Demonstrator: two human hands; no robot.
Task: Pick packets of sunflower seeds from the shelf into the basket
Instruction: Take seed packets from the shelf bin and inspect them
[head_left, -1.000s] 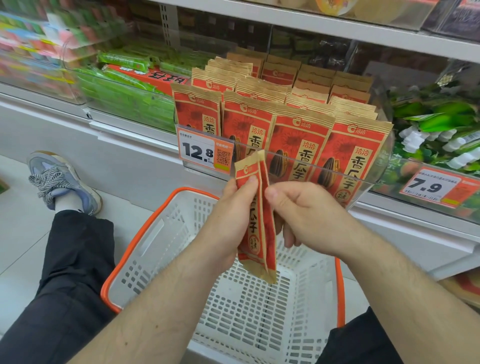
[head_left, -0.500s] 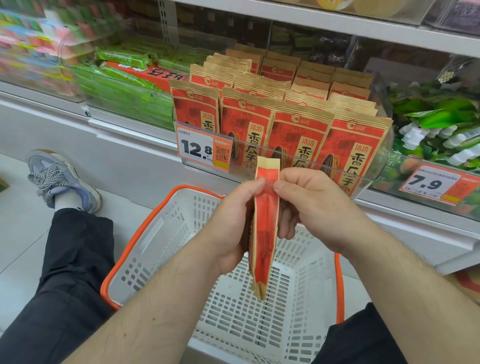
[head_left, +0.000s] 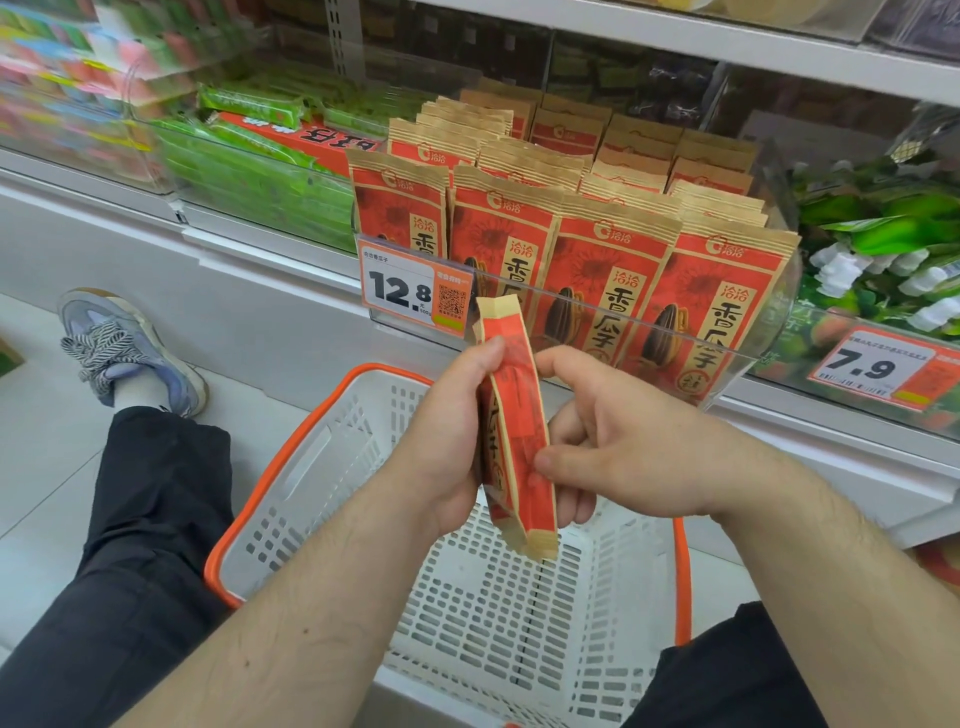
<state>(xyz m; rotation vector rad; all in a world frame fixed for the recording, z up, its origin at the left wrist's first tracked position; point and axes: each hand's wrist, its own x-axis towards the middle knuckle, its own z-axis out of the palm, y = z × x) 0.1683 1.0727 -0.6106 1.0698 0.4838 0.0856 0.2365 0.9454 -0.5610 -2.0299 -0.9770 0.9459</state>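
Blurred goods at far left (head_left: 57, 88); rear packets (head_left: 639, 140) hidden behind front rows.

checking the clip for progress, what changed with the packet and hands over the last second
The sunflower seed packet turned edge-on to the camera and sank slightly over the basket. The left hand kept gripping it; the right hand, first pinching its top, now holds its side lower down. The basket, shelf packets and 12.8 price tag stayed put.

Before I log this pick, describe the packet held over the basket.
The held packet is a long, flat red pouch with tan paper-like crimped ends, seen nearly edge-on and roughly upright. The left hand grips one side; the right hand pinches the other. It hangs above the white, orange-rimmed basket, touching nothing else.
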